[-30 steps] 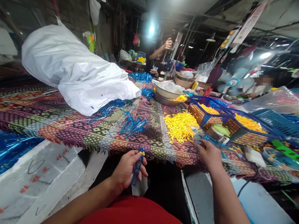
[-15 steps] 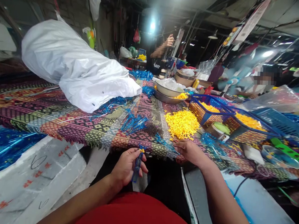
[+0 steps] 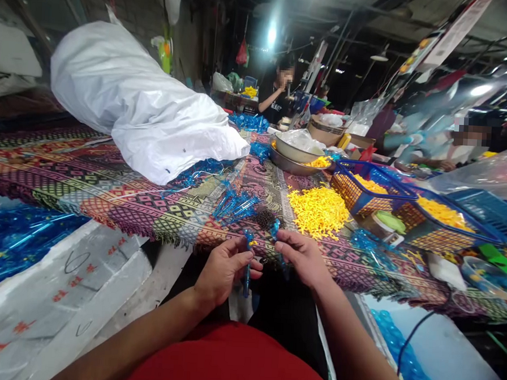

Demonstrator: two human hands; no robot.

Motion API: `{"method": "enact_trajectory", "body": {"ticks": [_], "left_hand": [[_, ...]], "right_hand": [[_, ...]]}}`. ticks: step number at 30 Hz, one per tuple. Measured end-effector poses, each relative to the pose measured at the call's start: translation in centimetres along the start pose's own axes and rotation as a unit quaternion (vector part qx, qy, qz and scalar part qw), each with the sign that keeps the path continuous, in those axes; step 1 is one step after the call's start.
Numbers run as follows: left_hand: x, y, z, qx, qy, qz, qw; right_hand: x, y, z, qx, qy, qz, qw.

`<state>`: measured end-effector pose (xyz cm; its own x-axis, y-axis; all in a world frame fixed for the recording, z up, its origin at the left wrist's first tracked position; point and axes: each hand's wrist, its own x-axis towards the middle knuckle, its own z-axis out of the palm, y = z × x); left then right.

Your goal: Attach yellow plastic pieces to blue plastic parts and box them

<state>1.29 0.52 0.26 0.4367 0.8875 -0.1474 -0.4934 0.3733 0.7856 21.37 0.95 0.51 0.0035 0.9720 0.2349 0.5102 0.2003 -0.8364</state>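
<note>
My left hand [image 3: 218, 271] is closed on a slim translucent blue plastic piece [image 3: 246, 285], held upright in front of the table's edge, with a small yellow part [image 3: 252, 243] near its top. Between the thumb and fingers of my right hand [image 3: 304, 259] is another translucent blue plastic piece [image 3: 275, 227]. The two pieces are a short gap apart. Just beyond my hands lie a pile of small yellow plastic parts [image 3: 318, 210], a patch of tiny dark beads [image 3: 264, 219] and a bunch of blue plastic pieces [image 3: 235, 205].
A patterned cloth [image 3: 145, 221] covers the table. A big white sack [image 3: 155, 111] lies left; metal bowls [image 3: 295, 165] and blue baskets [image 3: 376, 197] of yellow parts stand right. A foam box [image 3: 82, 283] is below left. A co-worker [image 3: 278, 95] sits across.
My right hand has come up and left from the cloth with a blue plastic piece, nearer my left hand. My left hand has risen slightly, still holding its piece. The view has shifted.
</note>
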Motion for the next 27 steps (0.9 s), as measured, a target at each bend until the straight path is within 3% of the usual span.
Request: {"method": "enact_trajectory", "body": {"ticks": [3,6,17,27], "left_hand": [[0.1,0.0,0.4,0.016,-0.007,0.028,0.999],[0.2,-0.2,0.5,0.032,0.0,0.037,0.999],[0.1,-0.4,0.5,0.045,0.019,0.044,0.998],[-0.1,-0.3,1.2,0.088,0.01,0.088,0.992]], "right_hand": [[-1.4,-1.1,2.0,0.241,-0.052,0.07,0.967],[-2.0,-1.7,3.4,0.331,-0.056,0.091,0.938],[-2.2,-2.4,4.3,0.292,0.002,0.066,0.954],[-2.3,-2.3,4.6,0.256,0.017,0.058,0.965]]}}
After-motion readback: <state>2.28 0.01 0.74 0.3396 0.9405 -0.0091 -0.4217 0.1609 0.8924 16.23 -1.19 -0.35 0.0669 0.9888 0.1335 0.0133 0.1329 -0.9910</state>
